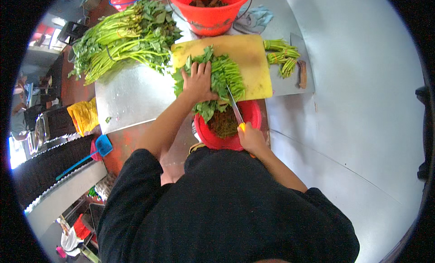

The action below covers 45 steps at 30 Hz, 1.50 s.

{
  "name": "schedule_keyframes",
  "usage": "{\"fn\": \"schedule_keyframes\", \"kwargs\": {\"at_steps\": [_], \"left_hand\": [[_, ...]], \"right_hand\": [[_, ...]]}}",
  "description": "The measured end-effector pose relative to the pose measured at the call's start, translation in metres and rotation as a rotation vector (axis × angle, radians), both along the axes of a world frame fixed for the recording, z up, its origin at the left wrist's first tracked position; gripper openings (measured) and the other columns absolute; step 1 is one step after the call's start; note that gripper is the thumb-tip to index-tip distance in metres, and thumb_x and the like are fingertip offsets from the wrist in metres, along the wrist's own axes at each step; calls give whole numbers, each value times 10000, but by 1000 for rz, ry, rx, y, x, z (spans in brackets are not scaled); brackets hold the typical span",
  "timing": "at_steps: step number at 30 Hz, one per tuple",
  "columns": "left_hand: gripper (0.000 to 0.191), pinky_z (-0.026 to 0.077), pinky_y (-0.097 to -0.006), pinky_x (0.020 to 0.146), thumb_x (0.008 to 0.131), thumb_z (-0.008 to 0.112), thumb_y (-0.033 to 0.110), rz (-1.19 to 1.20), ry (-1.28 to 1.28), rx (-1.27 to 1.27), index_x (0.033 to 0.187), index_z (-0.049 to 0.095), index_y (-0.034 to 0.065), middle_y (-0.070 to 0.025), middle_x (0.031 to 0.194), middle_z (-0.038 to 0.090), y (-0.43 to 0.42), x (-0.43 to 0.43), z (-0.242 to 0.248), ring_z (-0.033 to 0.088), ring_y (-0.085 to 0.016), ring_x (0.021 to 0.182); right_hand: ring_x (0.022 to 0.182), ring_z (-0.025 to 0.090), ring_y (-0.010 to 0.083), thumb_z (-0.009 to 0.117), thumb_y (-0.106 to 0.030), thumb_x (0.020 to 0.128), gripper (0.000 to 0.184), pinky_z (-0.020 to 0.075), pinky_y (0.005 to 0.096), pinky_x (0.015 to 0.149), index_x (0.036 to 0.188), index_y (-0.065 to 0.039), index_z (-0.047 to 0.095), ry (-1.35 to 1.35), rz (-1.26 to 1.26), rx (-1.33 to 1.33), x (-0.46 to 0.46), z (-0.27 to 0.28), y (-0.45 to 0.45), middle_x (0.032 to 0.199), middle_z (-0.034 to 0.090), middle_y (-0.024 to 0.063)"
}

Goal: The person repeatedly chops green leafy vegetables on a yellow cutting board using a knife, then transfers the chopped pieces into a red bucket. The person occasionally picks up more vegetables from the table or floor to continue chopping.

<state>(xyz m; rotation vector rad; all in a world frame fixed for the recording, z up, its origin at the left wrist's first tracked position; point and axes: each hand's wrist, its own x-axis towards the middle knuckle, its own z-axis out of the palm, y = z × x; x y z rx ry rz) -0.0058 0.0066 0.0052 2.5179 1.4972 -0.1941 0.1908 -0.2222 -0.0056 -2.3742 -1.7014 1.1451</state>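
Observation:
A bunch of leafy green vegetable [228, 72] lies on a yellow cutting board [256, 66], its cut stems towards the right. Spread over its leaves, my left hand [198, 81] presses the bunch against the board. My right hand [252, 137] grips the yellow handle of a knife [235, 107], whose blade points up and away, its tip at the near edge of the stems. Beneath the board's near edge is a red basin [255, 118] with dark green plant bits inside. Some leaves hang over the basin's rim.
Long-stemmed green bundles [125, 38] are heaped at the far left of the metal tabletop [132, 96]. A red bucket [210, 21] stands behind the board. Short tied stem bundles [281, 54] and a brown wooden-looking object [302, 74] lie right, near the pale wall [357, 93].

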Motion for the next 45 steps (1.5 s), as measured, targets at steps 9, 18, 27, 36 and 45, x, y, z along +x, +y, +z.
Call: {"fn": "schedule_keyframes", "kwargs": {"at_steps": [9,18,27,36,45], "left_hand": [[1333,471,-696,1130,572,1023,481,85,35,-146,1667,325,182,-140,1524,554,7,-26,14,530,-396,1440],[1232,384,-667,1230,541,1027,491,-245,238,59,1574,472,113,-164,1707,379,33,-42,20,311,-407,1612],[1244,402,-552,1234,589,995,382,-298,18,-125,1629,383,78,-172,1514,593,48,-60,7,529,-383,1451],[1246,424,-553,1202,607,979,409,-150,19,-104,1630,360,58,-198,1476,570,43,-35,9,535,-403,1415],[1564,248,-746,1257,537,1005,647,54,-55,7,1695,181,-5,-233,1740,290,13,10,16,283,-451,1615]], "right_hand": [[902,734,485,633,-418,1065,390,575,614,787,1209,-56,625,-232,103,415,110,21,84,979,750,234],[1001,732,357,730,-322,1001,263,583,520,808,1133,-101,678,-479,343,639,119,-23,256,1046,714,152],[996,699,379,723,-264,982,223,544,529,848,1130,-105,672,-427,454,521,138,-31,144,1019,664,156],[970,721,459,639,-333,1053,317,573,596,823,1164,-35,631,-225,285,327,130,-3,38,1033,720,235],[857,741,535,582,-396,1072,468,581,655,786,1198,55,580,-65,35,305,9,33,78,874,740,329]]}}
